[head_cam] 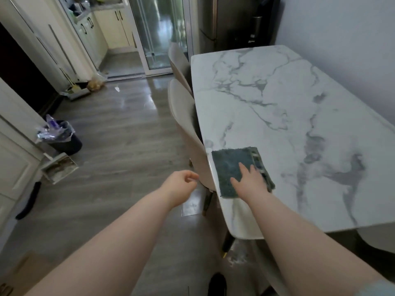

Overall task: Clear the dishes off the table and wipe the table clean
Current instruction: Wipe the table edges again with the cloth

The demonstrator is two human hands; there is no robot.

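Note:
A white marble table (288,116) fills the right side of the head view, and no dishes show on it. A dark grey-green cloth (229,165) lies flat at the table's near left edge. My right hand (249,180) presses flat on the cloth's near part, fingers spread. My left hand (181,184) hovers over the floor just left of the table edge, fingers loosely curled and holding nothing.
Two beige chairs (181,107) stand tucked along the table's left side. A dark bin with a plastic bag (62,137) stands on the wooden floor at the left. A dustpan (58,166) lies near it. A fridge (230,22) stands behind the table.

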